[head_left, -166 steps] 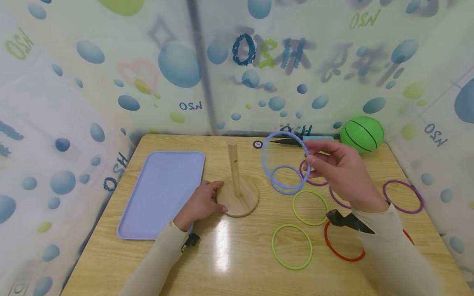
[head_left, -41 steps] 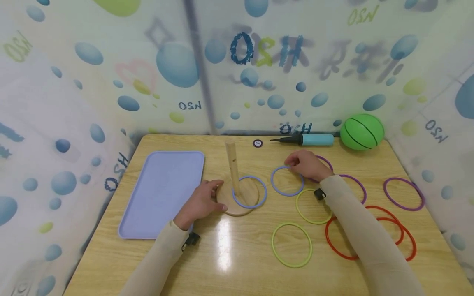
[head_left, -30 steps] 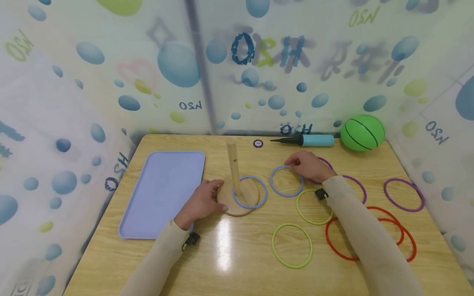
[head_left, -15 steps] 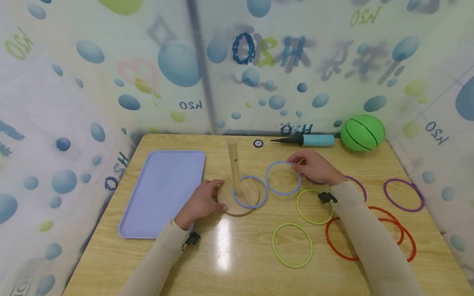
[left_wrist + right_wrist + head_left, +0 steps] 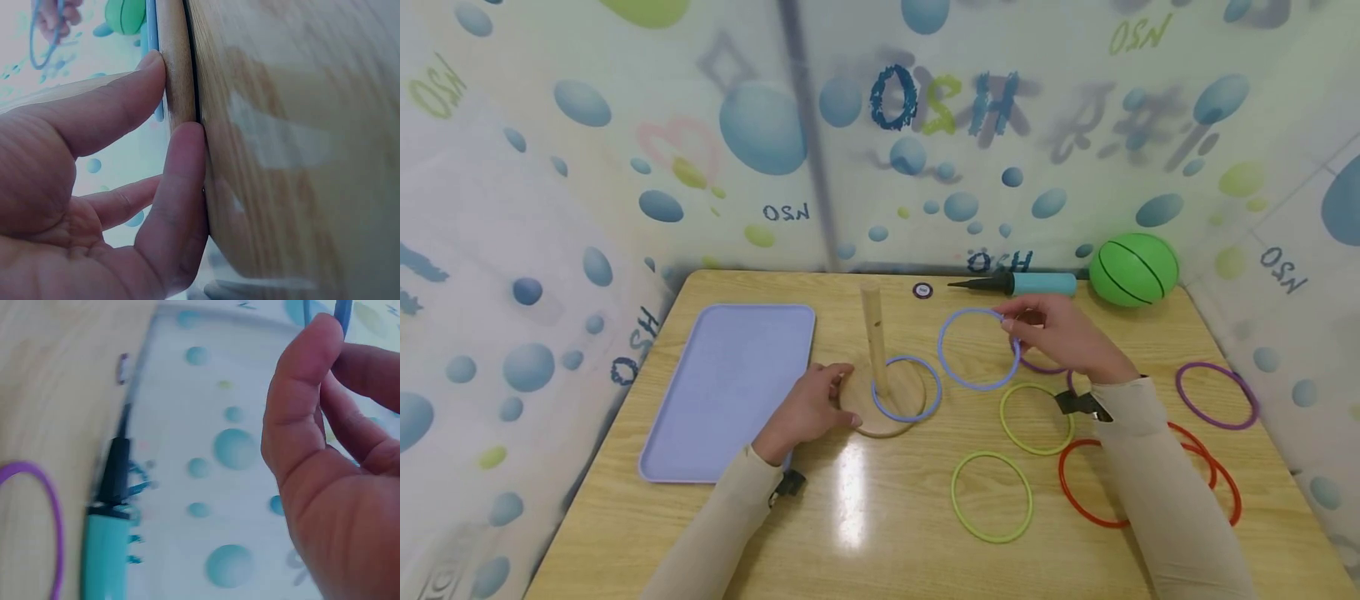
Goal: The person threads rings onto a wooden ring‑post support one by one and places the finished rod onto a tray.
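A wooden peg stand (image 5: 874,337) rises near the middle of the table. My left hand (image 5: 808,412) holds the left side of its round base; in the left wrist view, thumb and fingertips rest against the base's rim (image 5: 178,75). One blue ring (image 5: 939,393) lies around the peg, overlapping the base's right side. To the right, my right hand (image 5: 1056,333) pinches a second blue ring (image 5: 939,347) by its upper right edge, raised and tilted. Only a short piece of this held ring (image 5: 343,314) shows above the fingertips in the right wrist view.
A lilac tray (image 5: 730,383) lies left. Two yellow-green rings, one nearer the front (image 5: 952,492), lie right of the stand. Red rings (image 5: 1062,479) and purple rings (image 5: 1180,383) lie farther right. Behind are a hand pump (image 5: 1043,284), green ball (image 5: 1133,269) and small round disc (image 5: 922,290).
The blue ring held earliest now lies around the peg. My right hand has since pinched the other blue ring and raised it off the table. The left hand has stayed put.
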The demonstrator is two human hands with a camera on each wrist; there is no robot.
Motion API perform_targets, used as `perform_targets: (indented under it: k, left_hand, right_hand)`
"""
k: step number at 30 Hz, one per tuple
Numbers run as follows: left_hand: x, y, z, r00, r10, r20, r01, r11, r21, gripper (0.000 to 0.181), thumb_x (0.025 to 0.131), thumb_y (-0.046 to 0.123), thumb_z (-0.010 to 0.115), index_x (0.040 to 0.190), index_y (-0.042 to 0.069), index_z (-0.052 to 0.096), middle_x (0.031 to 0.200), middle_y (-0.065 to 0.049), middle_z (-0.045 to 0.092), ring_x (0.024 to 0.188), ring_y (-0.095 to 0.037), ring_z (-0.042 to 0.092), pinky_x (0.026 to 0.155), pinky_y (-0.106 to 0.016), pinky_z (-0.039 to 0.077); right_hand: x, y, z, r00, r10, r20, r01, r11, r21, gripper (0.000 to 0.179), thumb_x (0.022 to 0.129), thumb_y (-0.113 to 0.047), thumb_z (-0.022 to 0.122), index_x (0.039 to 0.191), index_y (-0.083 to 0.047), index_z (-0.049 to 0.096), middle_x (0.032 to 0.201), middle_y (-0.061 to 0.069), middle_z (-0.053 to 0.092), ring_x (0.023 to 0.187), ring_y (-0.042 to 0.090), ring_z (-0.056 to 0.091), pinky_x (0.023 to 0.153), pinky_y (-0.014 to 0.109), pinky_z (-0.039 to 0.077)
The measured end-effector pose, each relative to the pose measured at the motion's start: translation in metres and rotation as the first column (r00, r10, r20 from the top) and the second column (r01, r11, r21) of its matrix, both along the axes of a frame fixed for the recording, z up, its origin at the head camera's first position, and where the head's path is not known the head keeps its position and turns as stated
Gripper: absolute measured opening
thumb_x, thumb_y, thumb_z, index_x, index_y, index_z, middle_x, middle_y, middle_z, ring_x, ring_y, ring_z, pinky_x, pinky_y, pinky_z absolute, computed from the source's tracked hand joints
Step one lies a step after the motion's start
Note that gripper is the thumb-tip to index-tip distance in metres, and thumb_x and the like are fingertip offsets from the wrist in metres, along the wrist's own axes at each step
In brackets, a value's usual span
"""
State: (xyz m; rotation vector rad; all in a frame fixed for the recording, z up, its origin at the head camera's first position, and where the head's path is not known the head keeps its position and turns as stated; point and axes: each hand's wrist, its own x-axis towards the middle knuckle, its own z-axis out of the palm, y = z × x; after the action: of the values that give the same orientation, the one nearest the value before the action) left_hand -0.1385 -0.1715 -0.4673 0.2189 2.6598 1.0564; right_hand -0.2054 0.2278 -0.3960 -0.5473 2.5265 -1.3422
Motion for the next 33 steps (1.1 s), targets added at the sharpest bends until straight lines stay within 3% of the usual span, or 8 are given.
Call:
perform_targets:
  k: [5, 11, 22, 27, 33]
  left_hand:
    - [0.0, 0.0, 0.0, 1.0, -0.002, 0.0, 0.002, 1.0, 0.0, 0.087, 0.077, 0.019, 0.096, 0.153, 0.005, 0.054, 0.124, -0.018, 0.056, 0.108, -0.027, 0.061, 0.094, -0.042, 0.052]
    - [-0.001, -0.001, -0.001, 1.0, -0.003, 0.001, 0.003, 1.0, -0.011, 0.088, 0.078, 0.02, 0.096, 0.153, 0.005, 0.054, 0.122, -0.017, 0.057, 0.107, -0.026, 0.06, 0.093, -0.041, 0.051]
    - [-0.001, -0.002, -0.003, 1.0, -0.008, 0.007, 0.009, 1.0, -0.015, 0.088, 0.079, 0.021, 0.096, 0.154, 0.005, 0.053, 0.122, -0.018, 0.056, 0.108, -0.027, 0.06, 0.094, -0.042, 0.051]
    - [-0.001, -0.002, -0.002, 1.0, -0.014, -0.008, 0.014, 1.0, -0.016, 0.088, 0.078, 0.021, 0.096, 0.154, 0.005, 0.053, 0.121, -0.018, 0.056, 0.107, -0.027, 0.06, 0.093, -0.042, 0.051]
    - [-0.001, -0.002, -0.002, 1.0, -0.017, -0.012, 0.017, 1.0, -0.013, 0.088, 0.078, 0.021, 0.096, 0.153, 0.004, 0.054, 0.119, -0.017, 0.056, 0.106, -0.026, 0.059, 0.093, -0.041, 0.051]
  right_hand:
    - [0.011, -0.002, 0.023, 1.0, 0.015, -0.027, -0.017, 0.998, -0.059, 0.028, 0.108, -0.022, 0.063, 0.131, -0.006, 0.069, 0.097, 0.018, 0.072, 0.081, 0.025, 0.072, 0.075, 0.035, 0.063]
    - [0.022, -0.01, 0.052, 0.995, -0.034, -0.098, 0.019, 0.988, -0.151, 0.027, 0.106, -0.019, 0.066, 0.13, -0.007, 0.072, 0.092, 0.01, 0.074, 0.076, 0.022, 0.072, 0.071, 0.031, 0.062]
    - [0.035, -0.037, 0.103, 0.99, -0.12, -0.079, 0.085, 0.933, -0.35, 0.034, 0.101, -0.021, 0.073, 0.131, -0.005, 0.072, 0.097, 0.01, 0.073, 0.081, 0.02, 0.07, 0.073, 0.029, 0.063]
    - [0.028, -0.056, 0.111, 0.992, -0.102, -0.076, 0.057, 0.889, -0.454, 0.033, 0.1, -0.019, 0.075, 0.129, -0.004, 0.074, 0.099, 0.008, 0.074, 0.081, 0.018, 0.072, 0.073, 0.028, 0.063]
    - [0.016, -0.084, 0.101, 0.998, -0.057, 0.002, 0.048, 0.823, -0.566, 0.027, 0.099, -0.012, 0.075, 0.125, -0.005, 0.075, 0.098, 0.004, 0.074, 0.081, 0.015, 0.074, 0.075, 0.03, 0.064]
